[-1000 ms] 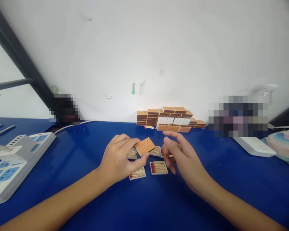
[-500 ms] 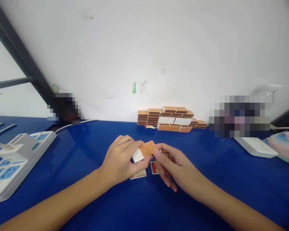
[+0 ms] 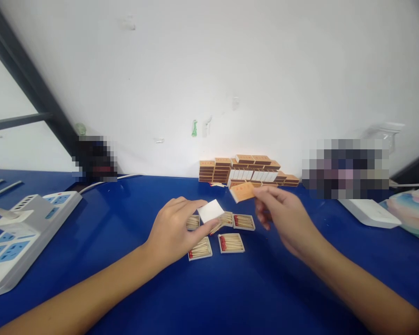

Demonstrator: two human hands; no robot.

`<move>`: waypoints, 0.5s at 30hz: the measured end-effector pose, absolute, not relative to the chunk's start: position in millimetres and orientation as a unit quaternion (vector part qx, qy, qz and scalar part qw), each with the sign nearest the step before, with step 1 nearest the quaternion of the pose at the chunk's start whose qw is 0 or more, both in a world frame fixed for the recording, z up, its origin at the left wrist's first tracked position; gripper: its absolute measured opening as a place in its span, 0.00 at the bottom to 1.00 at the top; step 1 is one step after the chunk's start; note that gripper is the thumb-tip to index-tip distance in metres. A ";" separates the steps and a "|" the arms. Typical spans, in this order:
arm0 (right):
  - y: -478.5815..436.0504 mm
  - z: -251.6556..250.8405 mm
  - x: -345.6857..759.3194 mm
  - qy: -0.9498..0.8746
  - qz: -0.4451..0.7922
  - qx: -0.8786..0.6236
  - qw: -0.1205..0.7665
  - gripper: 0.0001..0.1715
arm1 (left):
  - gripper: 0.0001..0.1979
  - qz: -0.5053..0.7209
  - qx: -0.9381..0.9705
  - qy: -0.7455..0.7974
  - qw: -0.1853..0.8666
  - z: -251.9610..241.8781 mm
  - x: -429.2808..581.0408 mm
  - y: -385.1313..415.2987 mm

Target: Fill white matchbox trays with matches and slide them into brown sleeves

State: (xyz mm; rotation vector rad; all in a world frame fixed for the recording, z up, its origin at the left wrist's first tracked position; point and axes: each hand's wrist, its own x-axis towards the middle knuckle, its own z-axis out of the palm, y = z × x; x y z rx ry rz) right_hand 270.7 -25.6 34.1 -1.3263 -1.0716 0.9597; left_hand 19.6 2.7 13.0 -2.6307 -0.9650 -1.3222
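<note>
A blue desk (image 3: pixel 230 298) spreads out under my arms, glossy and running back to a white wall (image 3: pixel 153 70) with a few scuffs and a small green mark (image 3: pixel 194 128). A dark frame (image 3: pixel 35 77) slants up on my left, above some thin rods (image 3: pixel 3 191). Nearer me on that side lies a power strip (image 3: pixel 12 253) with blue socket faces and a white adapter (image 3: pixel 24 215) plugged in; a pale cable (image 3: pixel 106 178) trails along behind. Far right sit a white block (image 3: pixel 372 211) and a pastel-patterned cloth or pouch (image 3: pixel 410 211).

My left fingers (image 3: pixel 204 231) pinch a white matchbox tray (image 3: pixel 210 211), plain side up, above the desk. My right fingers (image 3: pixel 268 200) hold an orange sleeve (image 3: pixel 242 191) by its end, apart from the tray. Around and below these, open trays of matches (image 3: pixel 231 243) lie on the desk, most showing red heads.

As for print, the sleeve bears a row of red characters, too blurred for me to read. The stacked matchboxes (image 3: pixel 207 173) against the wall have orange faces with small reddish lettering, also unreadable, and dark brown sides; a few loose matches (image 3: pixel 217 184) lie just in front.
</note>
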 end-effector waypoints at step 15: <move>16.0 19.1 338.1 -0.379 0.287 -0.598 0.645 0.17 | 0.18 -0.401 -0.845 -0.354 -0.003 9.8 15.1 12.2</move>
